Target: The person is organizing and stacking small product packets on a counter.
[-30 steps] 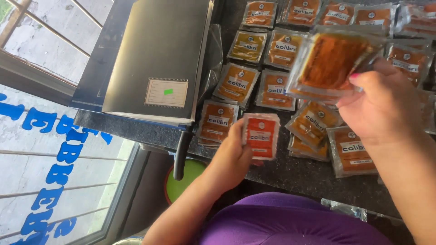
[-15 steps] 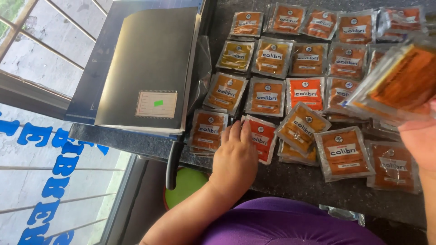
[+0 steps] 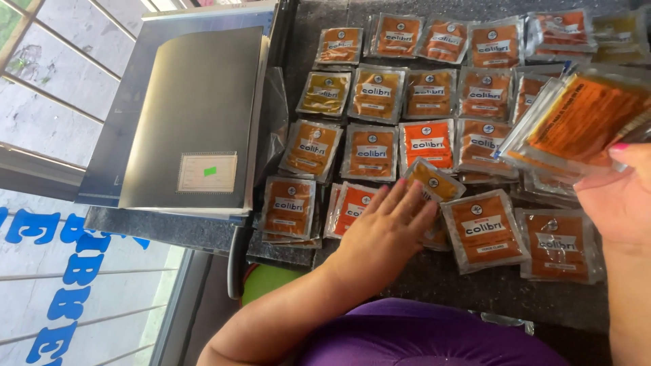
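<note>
Many sachets (image 3: 485,228) on counter (image 3: 468,291) | our left hand (image 3: 383,234) flat, fingers spread, pressing one | right hand (image 3: 620,200) clamps stack (image 3: 576,122) | we'd best keep rows aligned, unoverlapped.

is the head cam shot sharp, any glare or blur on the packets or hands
Head view: daylight from the window at left, even and soft; the flat sachets are sharp, with faint sheen on their plastic. The stack of sachets in the right hand is close to the lens and slightly soft. The left hand is crisp and throws only a weak shadow.
</note>
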